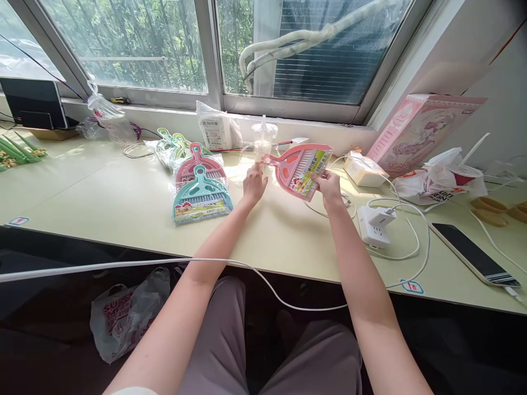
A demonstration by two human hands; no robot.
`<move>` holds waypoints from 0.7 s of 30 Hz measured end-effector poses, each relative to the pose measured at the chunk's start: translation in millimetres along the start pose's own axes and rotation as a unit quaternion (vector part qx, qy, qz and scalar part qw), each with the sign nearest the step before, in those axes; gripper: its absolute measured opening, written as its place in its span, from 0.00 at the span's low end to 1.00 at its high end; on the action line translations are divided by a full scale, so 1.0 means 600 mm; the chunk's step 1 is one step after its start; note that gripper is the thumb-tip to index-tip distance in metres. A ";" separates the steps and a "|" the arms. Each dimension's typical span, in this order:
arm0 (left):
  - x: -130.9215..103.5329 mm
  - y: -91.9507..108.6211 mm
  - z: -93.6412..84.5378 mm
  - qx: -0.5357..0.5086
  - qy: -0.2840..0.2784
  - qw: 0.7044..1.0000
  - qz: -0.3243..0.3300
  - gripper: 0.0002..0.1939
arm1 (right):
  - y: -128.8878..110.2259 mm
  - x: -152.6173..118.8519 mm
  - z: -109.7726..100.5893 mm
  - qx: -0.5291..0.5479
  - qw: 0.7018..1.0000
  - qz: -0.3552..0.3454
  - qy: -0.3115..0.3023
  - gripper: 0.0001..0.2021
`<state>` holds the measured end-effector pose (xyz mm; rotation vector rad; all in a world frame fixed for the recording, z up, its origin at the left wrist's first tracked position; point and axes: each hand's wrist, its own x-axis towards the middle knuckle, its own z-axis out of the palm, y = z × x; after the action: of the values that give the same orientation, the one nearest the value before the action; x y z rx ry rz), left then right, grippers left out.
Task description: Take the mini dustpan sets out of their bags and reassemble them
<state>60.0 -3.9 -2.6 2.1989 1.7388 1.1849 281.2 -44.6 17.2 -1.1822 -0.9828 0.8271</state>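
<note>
Because the pale table (102, 208) spans nearly the whole work area, take the held pink dustpan set (302, 173) as clock centre: it's lifted over the tabletop, tilted, handle toward 10 o'clock, wide edge toward 4. Big pink carton (424, 129) at 2 o'clock, flat-sided printed card. Right hand (329, 189) grasps the set near its wide edge, thumb on the front, fingers behind; left hand (254, 186) has fingertips at the handle end, thumb apart (pinching or just touching, can't tell). Set should be light, thin moulded plastic, stiff enough to be held by one edge; probably slippery if it's filmed like the teal dustpan set (201, 189) at 8 to 9 o'clock, whose clear wrap crinkles and shines. Best hold: handle neck plus the wide edge, keeping pressure off the brush. Behind the teal one, a darker pink dustpan set (185, 173) at 9 o'clock, same fan shape; beyond it, green dustpan sets (175, 145), wrapped and bunched. White socket strip (373, 233) at 4 o'clock, hard, boxy plastic. Smaller bits: label (313, 171), glossy yellow-green print; bristles (298, 181), pale straight rows, likely springy; handle (270, 159), narrow and rounded, smooth-looking.
</note>
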 end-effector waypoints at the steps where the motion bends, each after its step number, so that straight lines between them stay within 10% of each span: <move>1: 0.001 -0.003 0.001 -0.009 0.002 1.000 -0.001 0.25 | 0.000 -0.002 0.002 0.003 1.000 0.005 -0.004 0.16; 11: 0.015 -0.022 -0.005 -0.016 0.066 0.997 -0.022 0.23 | 0.008 0.011 -0.017 -0.205 0.966 -0.109 0.118 0.07; 21: 0.006 -0.004 -0.004 -0.010 0.031 0.996 0.078 0.26 | 0.007 0.007 -0.006 -0.038 0.999 0.016 -0.031 0.13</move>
<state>56.7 -1.2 -0.1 2.3485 1.5932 1.3095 285.8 -40.8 13.3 -1.2466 -1.0563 0.8619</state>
